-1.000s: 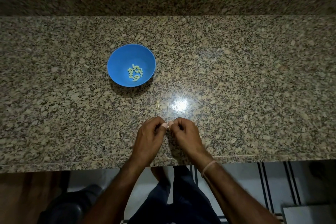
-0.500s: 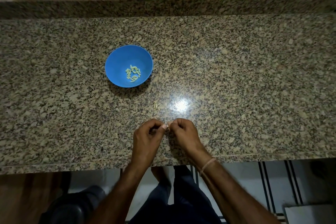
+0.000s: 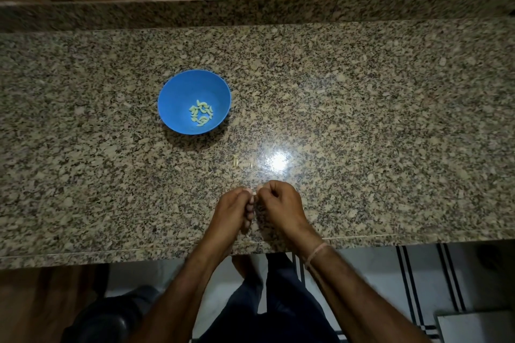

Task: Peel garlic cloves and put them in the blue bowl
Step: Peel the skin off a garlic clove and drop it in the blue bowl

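Note:
A blue bowl (image 3: 178, 92) stands on the granite counter (image 3: 362, 106), left of centre, with several peeled pale garlic cloves (image 3: 201, 113) in its bottom. Near the counter's front edge my left hand (image 3: 232, 207) and my right hand (image 3: 280, 203) meet, fingers curled, and pinch a small pale garlic clove (image 3: 255, 193) between their fingertips. Most of the clove is hidden by the fingers. Both hands are well to the front right of the bowl.
Two small pale bits of garlic skin (image 3: 235, 161) lie on the counter between the bowl and my hands, beside a bright light reflection (image 3: 277, 161). A raised granite ledge (image 3: 250, 11) and wood panel run along the back. The floor and my legs show below the counter edge.
Both hands stay together at the same spot on the clove, with small finger shifts. The view has shifted slightly.

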{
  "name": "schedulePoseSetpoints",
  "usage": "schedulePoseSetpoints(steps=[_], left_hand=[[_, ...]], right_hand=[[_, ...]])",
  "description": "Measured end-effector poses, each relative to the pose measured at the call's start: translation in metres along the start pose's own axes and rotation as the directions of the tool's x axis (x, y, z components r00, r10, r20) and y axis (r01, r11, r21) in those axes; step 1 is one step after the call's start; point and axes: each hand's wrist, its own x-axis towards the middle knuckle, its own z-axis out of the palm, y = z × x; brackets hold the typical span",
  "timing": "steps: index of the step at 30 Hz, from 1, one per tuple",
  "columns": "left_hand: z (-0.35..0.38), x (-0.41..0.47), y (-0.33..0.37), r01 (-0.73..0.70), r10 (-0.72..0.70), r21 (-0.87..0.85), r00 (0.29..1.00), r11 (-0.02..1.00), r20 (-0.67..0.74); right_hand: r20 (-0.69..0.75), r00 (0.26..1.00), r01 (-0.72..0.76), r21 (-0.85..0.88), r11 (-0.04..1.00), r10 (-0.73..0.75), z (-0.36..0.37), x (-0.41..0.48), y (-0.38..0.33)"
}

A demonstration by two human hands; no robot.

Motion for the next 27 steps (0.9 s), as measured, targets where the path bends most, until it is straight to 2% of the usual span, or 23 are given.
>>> schedulePoseSetpoints(steps=[1,3,5,7,8,9,10,11,12,13,14,15,16,17,18,19,20,21,23,25,27], left_hand=[[-0.002,-0.001,-0.001,-0.125,0.131,0.150,0.991,0.981,-0.033],[-0.005,-0.001,-0.004,-0.332,0.397,0.442,0.916,0.834,-0.061],[-0.005,-0.002,0.000,-0.387,0.476,0.441,0.873,0.810,-0.108],[-0.004,-0.002,0.003,-0.387,0.469,0.393,0.873,0.834,-0.135],[-0.004,-0.003,0.005,-0.383,0.461,0.392,0.878,0.837,-0.126],[-0.004,-0.002,0.006,-0.365,0.437,0.401,0.894,0.840,-0.102],[-0.003,-0.001,0.004,-0.323,0.382,0.391,0.920,0.862,-0.082],[-0.002,0.001,0.003,-0.257,0.298,0.341,0.952,0.904,-0.072],[0.000,0.003,0.002,-0.183,0.203,0.235,0.977,0.954,-0.064],[0.002,0.004,0.002,-0.110,0.118,0.134,0.991,0.985,-0.055],[0.004,0.005,0.001,-0.064,0.068,0.083,0.996,0.995,-0.057],[0.005,0.004,0.000,-0.080,0.089,0.106,0.993,0.991,-0.076],[0.006,0.003,0.000,-0.153,0.178,0.214,0.979,0.965,-0.101],[0.005,0.003,-0.002,-0.251,0.315,0.388,0.943,0.887,-0.110],[0.004,0.002,-0.002,-0.328,0.444,0.555,0.892,0.764,-0.084],[0.003,0.002,-0.003,-0.371,0.530,0.656,0.847,0.657,-0.051],[0.003,0.002,-0.002,-0.396,0.570,0.687,0.821,0.609,-0.033],[0.003,0.003,-0.001,-0.403,0.580,0.679,0.814,0.614,-0.041],[0.002,0.004,0.000,-0.389,0.546,0.589,0.831,0.709,-0.108],[0.001,0.003,0.004,-0.351,0.470,0.450,0.864,0.821,-0.183],[0.000,0.001,0.011,-0.302,0.398,0.366,0.891,0.880,-0.221]], right_hand=[[0.054,0.995,-0.090,0.112,0.990,0.085,-0.002,0.000,-0.001],[0.193,0.946,-0.312,0.338,0.888,0.259,-0.005,0.000,-0.004],[0.269,0.897,-0.438,0.436,0.787,0.350,-0.005,0.000,-0.006],[0.281,0.884,-0.466,0.483,0.741,0.373,-0.004,0.001,-0.006],[0.242,0.906,-0.423,0.460,0.781,0.348,-0.004,0.001,-0.006],[0.164,0.946,-0.322,0.370,0.872,0.280,-0.004,-0.001,-0.004],[0.060,0.984,-0.177,0.192,0.965,0.168,-0.003,-0.001,-0.002],[-0.029,0.999,-0.019,-0.033,0.999,0.018,-0.003,-0.002,0.000],[-0.074,0.991,0.098,-0.192,0.977,-0.114,-0.001,-0.002,0.002],[-0.090,0.978,0.160,-0.250,0.955,-0.187,0.000,-0.001,0.002],[-0.096,0.975,0.171,-0.244,0.955,-0.200,0.002,-0.001,0.001],[-0.092,0.983,0.137,-0.192,0.972,-0.156,0.003,0.000,-0.001],[-0.080,0.994,0.061,-0.093,0.994,-0.069,0.003,0.002,-0.002],[-0.053,0.998,-0.033,0.035,0.999,0.035,0.002,0.002,-0.005],[-0.014,0.990,-0.134,0.165,0.977,0.138,0.002,0.001,-0.007],[0.043,0.973,-0.229,0.281,0.932,0.226,0.001,0.000,-0.009],[0.102,0.954,-0.300,0.370,0.879,0.282,0.001,-0.002,-0.011],[0.144,0.940,-0.340,0.427,0.838,0.308,0.000,-0.003,-0.013],[0.162,0.946,-0.325,0.469,0.821,0.281,0.001,-0.004,-0.012],[0.129,0.976,-0.215,0.428,0.878,0.177,0.002,-0.003,-0.009],[0.106,0.990,-0.129,0.348,0.928,0.098,0.000,-0.001,-0.010]])
